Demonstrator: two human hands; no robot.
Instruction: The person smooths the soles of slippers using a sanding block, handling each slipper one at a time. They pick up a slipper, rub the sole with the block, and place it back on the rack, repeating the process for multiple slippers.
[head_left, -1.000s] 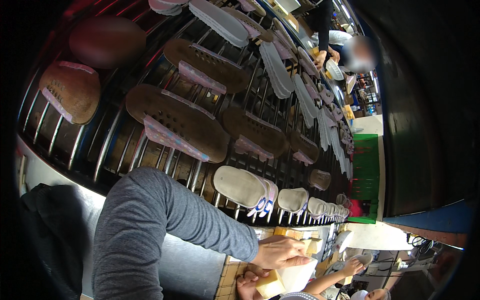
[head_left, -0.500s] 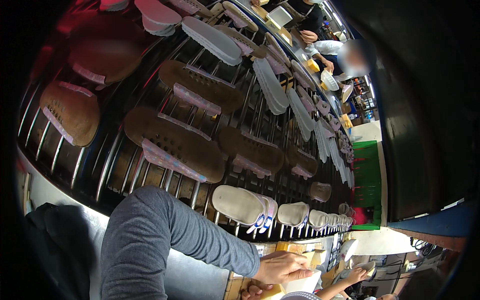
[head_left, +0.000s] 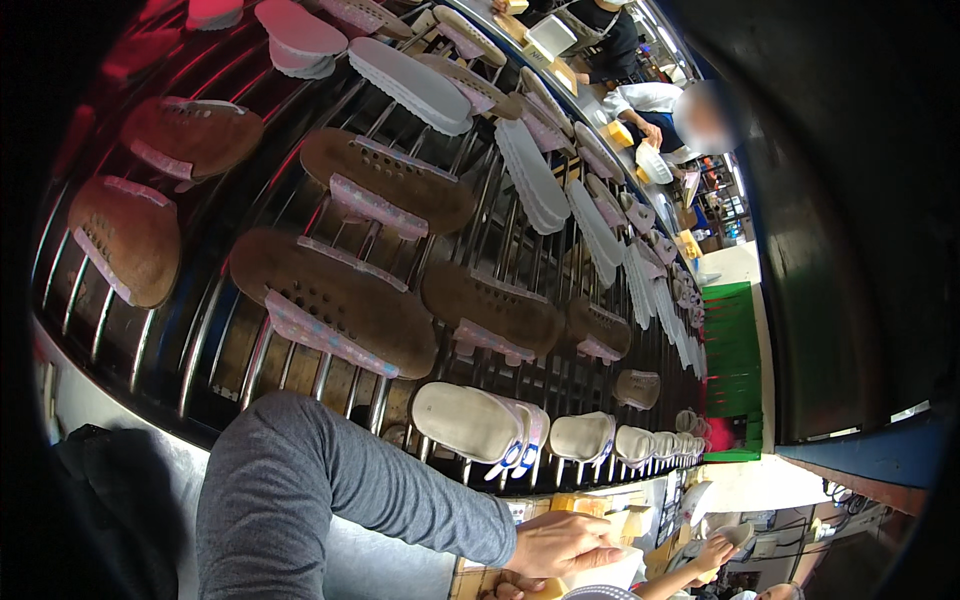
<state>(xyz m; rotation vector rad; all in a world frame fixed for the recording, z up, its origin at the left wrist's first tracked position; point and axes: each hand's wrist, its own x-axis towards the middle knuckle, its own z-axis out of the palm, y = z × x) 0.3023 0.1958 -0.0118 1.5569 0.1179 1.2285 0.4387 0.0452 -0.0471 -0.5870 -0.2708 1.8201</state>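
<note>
Our left hand point(head_left: 565, 545) lies flat on top of a white piece point(head_left: 610, 572) at the lower edge of the view, fingers together and stretched over it, the grey sleeve point(head_left: 330, 500) running back to the lower left. We cannot tell whether the fingers actually clamp the piece or only press on it. Our right hand point(head_left: 510, 588) shows just below it as a few fingertips beside a small yellow block point(head_left: 548, 590); we cannot tell whether they close on it. The white piece is pale, smooth and mostly hidden under the hand, sitting at the near edge of the wooden bench point(head_left: 470, 580).

Above the hands runs a long metal rack point(head_left: 300, 370) of bars that carries shoe soles. Its lowest row holds pale beige soles point(head_left: 465, 420), the middle rows hold brown perforated soles point(head_left: 340, 295) with pink patterned strips, and the upper rows hold white soles point(head_left: 410, 85).

Further along the bench another person's hand point(head_left: 712, 550) reaches in. 2 more people point(head_left: 650, 105) work at the far end of the rack.
</note>
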